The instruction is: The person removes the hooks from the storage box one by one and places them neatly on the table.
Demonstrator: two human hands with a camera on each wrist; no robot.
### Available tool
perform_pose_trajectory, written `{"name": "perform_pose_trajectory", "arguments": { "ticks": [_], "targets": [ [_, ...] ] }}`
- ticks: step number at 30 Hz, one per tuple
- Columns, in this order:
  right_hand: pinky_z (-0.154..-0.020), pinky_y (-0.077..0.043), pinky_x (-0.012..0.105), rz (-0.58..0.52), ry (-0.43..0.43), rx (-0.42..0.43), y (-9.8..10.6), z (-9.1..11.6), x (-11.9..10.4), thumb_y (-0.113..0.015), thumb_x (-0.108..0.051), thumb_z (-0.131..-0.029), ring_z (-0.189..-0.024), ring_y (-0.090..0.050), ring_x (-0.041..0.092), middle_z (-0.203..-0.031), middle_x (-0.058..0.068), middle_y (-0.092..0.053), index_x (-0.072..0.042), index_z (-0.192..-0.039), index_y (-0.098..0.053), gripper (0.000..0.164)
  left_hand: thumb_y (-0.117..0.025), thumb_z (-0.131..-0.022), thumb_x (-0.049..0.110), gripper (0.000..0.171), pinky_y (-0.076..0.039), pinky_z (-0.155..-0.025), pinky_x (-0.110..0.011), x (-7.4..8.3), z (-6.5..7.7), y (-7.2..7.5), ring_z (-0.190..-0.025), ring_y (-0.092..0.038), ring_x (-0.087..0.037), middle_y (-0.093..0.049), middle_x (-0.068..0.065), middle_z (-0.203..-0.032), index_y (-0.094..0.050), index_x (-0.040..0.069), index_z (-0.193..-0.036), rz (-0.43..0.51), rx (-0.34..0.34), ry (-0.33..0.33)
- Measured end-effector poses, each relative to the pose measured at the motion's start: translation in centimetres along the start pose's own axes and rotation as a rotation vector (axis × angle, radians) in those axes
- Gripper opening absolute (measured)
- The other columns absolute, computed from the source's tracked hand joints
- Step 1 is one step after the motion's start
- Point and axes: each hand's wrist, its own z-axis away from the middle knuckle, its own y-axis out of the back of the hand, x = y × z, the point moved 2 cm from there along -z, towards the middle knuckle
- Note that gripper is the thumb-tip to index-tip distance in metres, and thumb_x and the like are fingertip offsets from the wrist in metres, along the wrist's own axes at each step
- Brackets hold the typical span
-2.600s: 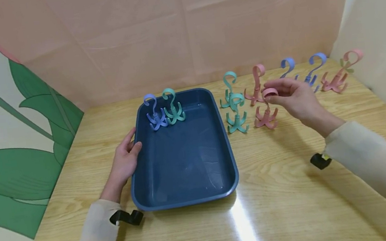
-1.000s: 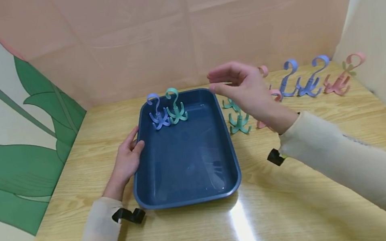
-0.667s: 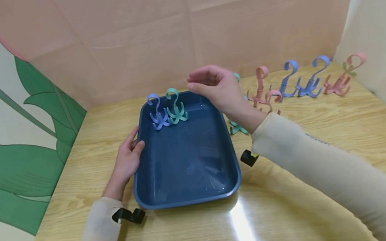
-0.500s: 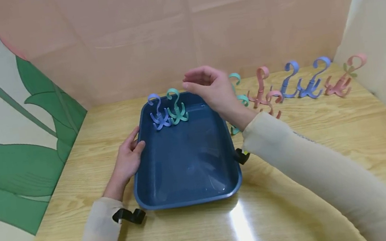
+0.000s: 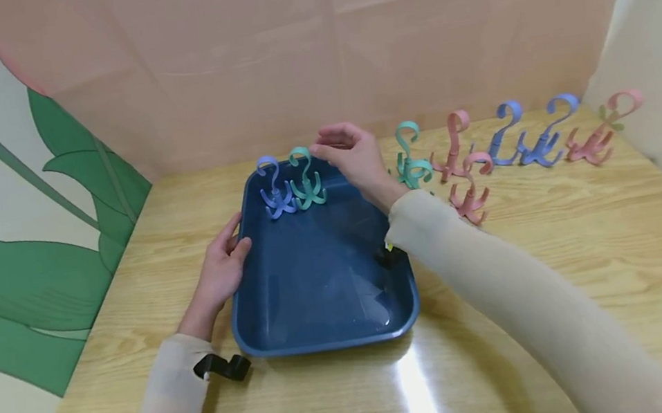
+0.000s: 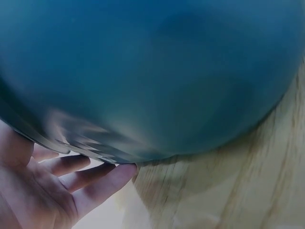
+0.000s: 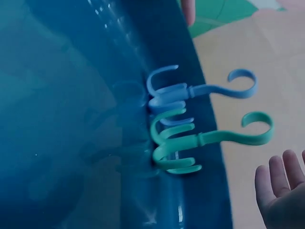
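My left hand (image 5: 219,266) holds the dark blue tray (image 5: 330,346) at its left side, thumb over the rim and fingers along the outer wall. In the left wrist view those fingers lie against the wall's underside. A blue claw hook hanger (image 5: 280,203) and a green claw hook hanger (image 5: 308,192) stand side by side in the tray's far left part. Over the far rim, just right of the green hanger's curl, my right hand (image 5: 352,155) hovers. The right wrist view shows its relaxed fingers (image 7: 279,174) apart from the green hanger (image 7: 183,143), holding nothing.
Right of the tray, more claw hook hangers stand on the wooden table (image 5: 564,259): green (image 5: 409,161), pink (image 5: 455,148), a nearer pink one (image 5: 470,195), blue (image 5: 504,142) and several others. A peach sheet (image 5: 236,58) rises behind.
My right hand has left the nearer pink hanger, which stays on the table, and moved left over the tray's far end, then slightly lower toward the green hanger. The left hand keeps its place.
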Motion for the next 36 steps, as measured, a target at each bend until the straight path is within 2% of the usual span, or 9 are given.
{"name": "perform_pose_trajectory", "arguments": {
  "ticks": [8, 18, 26, 29, 36],
  "targets": [
    [-0.09, -0.053, 0.032, 0.006, -0.009, 0.042, -0.5, -0.9, 2.0, -0.078, -0.009, -0.088, -0.106, -0.065, 0.022, -0.113, 0.011, -0.07, -0.003, -0.119, -0.069, 0.033, -0.043, -0.108, 0.015, 0.056, -0.053, -0.093, -0.051, 0.1, -0.1, 0.1, -0.114, -0.064, -0.036, -0.055, -0.022, -0.141, -0.026, 0.02, -0.161, 0.003, 0.002, -0.008],
    [-0.096, -0.05, 0.034, 0.052, -0.027, -0.015, -1.6, -1.9, 2.8, -0.079, -0.017, -0.088, -0.114, -0.061, 0.02, -0.121, 0.008, -0.067, -0.005, -0.123, -0.066, 0.039, -0.044, -0.107, 0.011, 0.056, -0.054, -0.091, -0.05, 0.1, -0.1, 0.2, -0.113, -0.064, -0.038, -0.056, -0.024, -0.139, -0.027, 0.016, -0.161, 0.033, -0.004, -0.022],
    [-0.096, -0.05, 0.034, 0.091, -0.051, -0.07, -2.5, -2.3, 3.9, -0.078, -0.02, -0.089, -0.117, -0.059, 0.02, -0.131, 0.008, -0.063, -0.009, -0.134, -0.062, 0.049, -0.045, -0.108, 0.014, 0.056, -0.053, -0.093, -0.049, -0.2, -0.2, 0.1, -0.115, -0.063, -0.036, -0.056, -0.021, -0.14, -0.028, 0.021, -0.16, 0.038, -0.005, -0.01],
    [-0.094, -0.05, 0.033, 0.136, -0.058, -0.081, -2.6, -2.4, 4.2, -0.079, -0.022, -0.089, -0.116, -0.059, 0.017, -0.131, 0.002, -0.063, -0.013, -0.136, -0.061, 0.052, -0.045, -0.108, 0.014, 0.055, -0.053, -0.093, -0.048, -0.2, -0.2, 0.0, -0.115, -0.063, -0.035, -0.057, -0.021, -0.14, -0.028, 0.02, -0.16, 0.043, -0.005, -0.019],
    [-0.095, -0.05, 0.033, 0.177, -0.073, -0.094, -2.5, -2.7, 4.8, -0.077, -0.022, -0.091, -0.113, -0.06, 0.017, -0.127, 0.002, -0.065, -0.013, -0.136, -0.062, 0.049, -0.044, -0.107, 0.012, 0.055, -0.053, -0.092, -0.049, -0.2, -0.2, 0.0, -0.115, -0.064, -0.036, -0.056, -0.022, -0.14, -0.029, 0.019, -0.16, 0.045, 0.005, -0.022]
  ]
}}
